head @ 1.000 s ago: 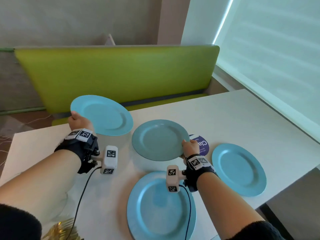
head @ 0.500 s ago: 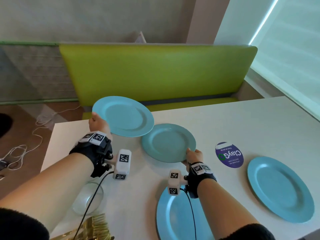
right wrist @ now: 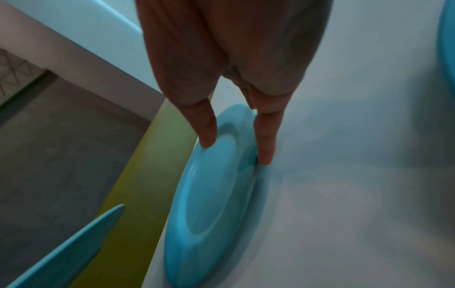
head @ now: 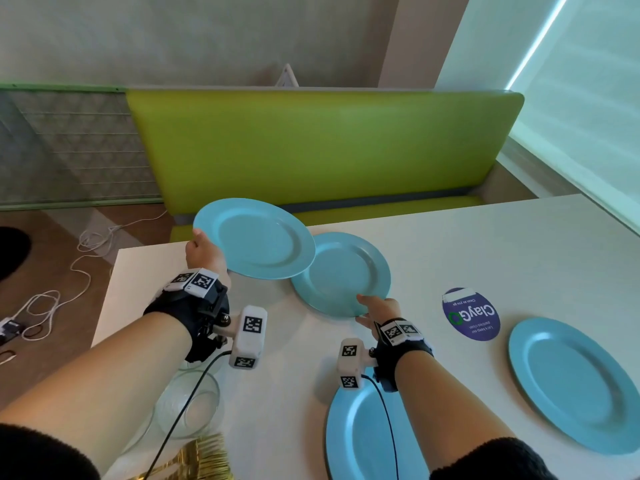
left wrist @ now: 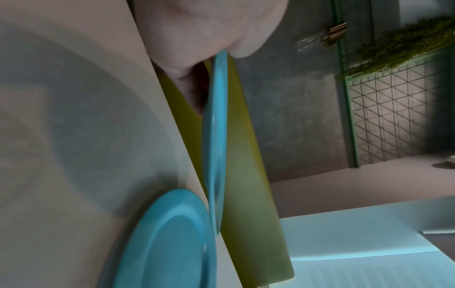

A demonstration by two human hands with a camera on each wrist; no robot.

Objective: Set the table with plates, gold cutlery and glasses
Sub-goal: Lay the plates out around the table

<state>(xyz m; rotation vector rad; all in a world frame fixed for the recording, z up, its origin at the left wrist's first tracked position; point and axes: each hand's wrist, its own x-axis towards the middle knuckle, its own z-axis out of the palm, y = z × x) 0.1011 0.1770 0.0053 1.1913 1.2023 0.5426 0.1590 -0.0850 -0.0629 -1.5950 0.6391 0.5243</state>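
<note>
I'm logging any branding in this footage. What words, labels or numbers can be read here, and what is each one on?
"ClayGo": on the round purple sticker stuck to the white table, upside down from the head view.
Smaller lines on the same sticker: too small to read with certainty.
Black-and-white square code markers on the wrist straps and camera blocks: patterns only, no letters.
Blue plates: no text visible.

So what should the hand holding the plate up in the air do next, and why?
Probably the left hand should lower its lifted blue plate onto bare white table at the far left. The plate hangs above the table edge, overlapping the plate under the right hand, which lies flat.
</note>
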